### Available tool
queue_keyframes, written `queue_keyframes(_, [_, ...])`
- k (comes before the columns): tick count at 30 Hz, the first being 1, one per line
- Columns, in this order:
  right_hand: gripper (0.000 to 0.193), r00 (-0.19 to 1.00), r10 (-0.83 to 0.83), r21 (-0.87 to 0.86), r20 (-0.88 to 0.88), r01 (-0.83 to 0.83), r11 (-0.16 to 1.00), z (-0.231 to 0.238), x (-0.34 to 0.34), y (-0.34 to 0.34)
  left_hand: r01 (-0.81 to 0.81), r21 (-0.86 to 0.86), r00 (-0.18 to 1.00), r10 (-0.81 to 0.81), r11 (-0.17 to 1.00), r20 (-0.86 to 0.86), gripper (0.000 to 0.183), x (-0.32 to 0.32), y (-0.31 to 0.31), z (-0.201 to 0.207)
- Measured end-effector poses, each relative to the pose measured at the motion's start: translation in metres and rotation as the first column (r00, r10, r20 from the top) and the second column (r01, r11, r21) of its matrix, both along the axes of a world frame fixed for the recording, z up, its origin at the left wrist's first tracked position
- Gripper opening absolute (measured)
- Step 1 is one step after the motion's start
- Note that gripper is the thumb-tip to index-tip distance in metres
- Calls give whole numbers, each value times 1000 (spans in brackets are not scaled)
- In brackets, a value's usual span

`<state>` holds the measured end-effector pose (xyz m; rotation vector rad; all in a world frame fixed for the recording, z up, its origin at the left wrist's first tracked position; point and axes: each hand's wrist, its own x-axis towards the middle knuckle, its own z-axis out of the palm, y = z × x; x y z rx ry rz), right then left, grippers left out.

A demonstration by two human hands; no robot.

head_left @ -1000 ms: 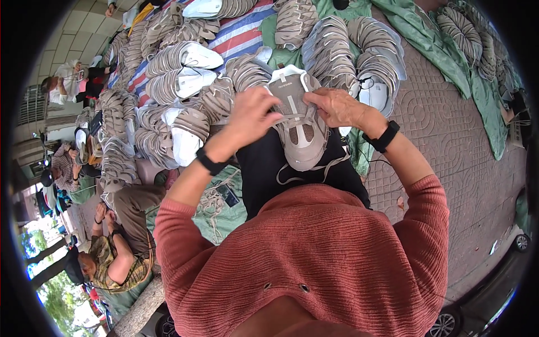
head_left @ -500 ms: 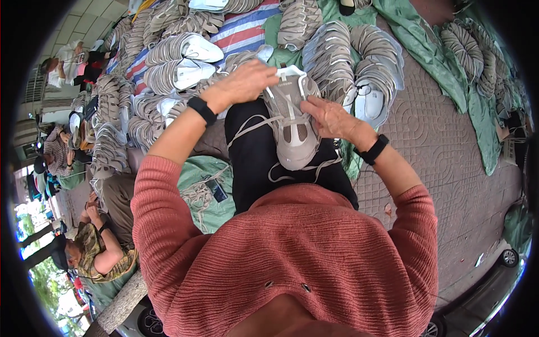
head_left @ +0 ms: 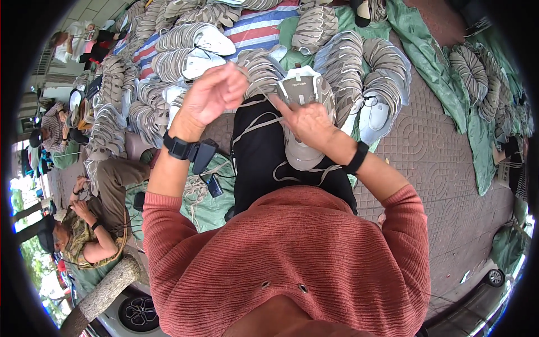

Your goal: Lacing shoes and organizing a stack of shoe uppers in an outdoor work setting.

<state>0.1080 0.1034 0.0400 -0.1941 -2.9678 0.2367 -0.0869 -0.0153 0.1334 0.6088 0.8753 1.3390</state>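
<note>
A beige-grey shoe upper (head_left: 304, 156) lies across my lap in black trousers, its toe toward me and its white-lined opening away. My left hand (head_left: 216, 92) is raised to the left of it, fingers curled in a pinch. From those fingers a thin pale shoelace (head_left: 256, 87) runs tight toward the shoe. Across the middle of the upper rests my right hand (head_left: 311, 122), its fingers bent around it and the index finger stretched toward the lace. That hand hides the lacing. Another loose lace (head_left: 255, 128) trails over my left thigh.
Stacked shoe uppers (head_left: 339, 64) stand in rows ahead, on a striped sheet (head_left: 255, 31) and green tarps (head_left: 418, 45). Loose laces and a phone (head_left: 214, 186) lie on green cloth at my left. A co-worker (head_left: 92, 241) sits further left. Paved ground (head_left: 432, 146) stretches right.
My left hand has left the shoe's opening and moved left and toward me, drawing the lace. My right hand has moved further across the upper, with its index finger pointing out.
</note>
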Motion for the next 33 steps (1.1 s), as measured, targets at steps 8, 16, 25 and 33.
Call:
queue_keyframes(8, [27, 917, 125, -200, -378, -212, 957, 5, 5, -11, -388, 79, 887, 348, 918, 303, 26, -47, -51, 0])
queue_keyframes(16, [13, 958, 283, -455, 32, -239, 858, -1, -16, -8, -409, 181, 888, 344, 894, 305, 19, -80, -59, 40])
queue_keyframes(25, [18, 934, 185, -907, -306, -346, 242, 308, -40, 49, -504, 395, 821, 568, 768, -55, 29, -160, -67, 248])
queue_keyframes(33, [24, 807, 86, -608, -584, -505, 613, 471, -24, 54, -205, 730, 496, 712, 652, -497, 36, -57, -22, 392])
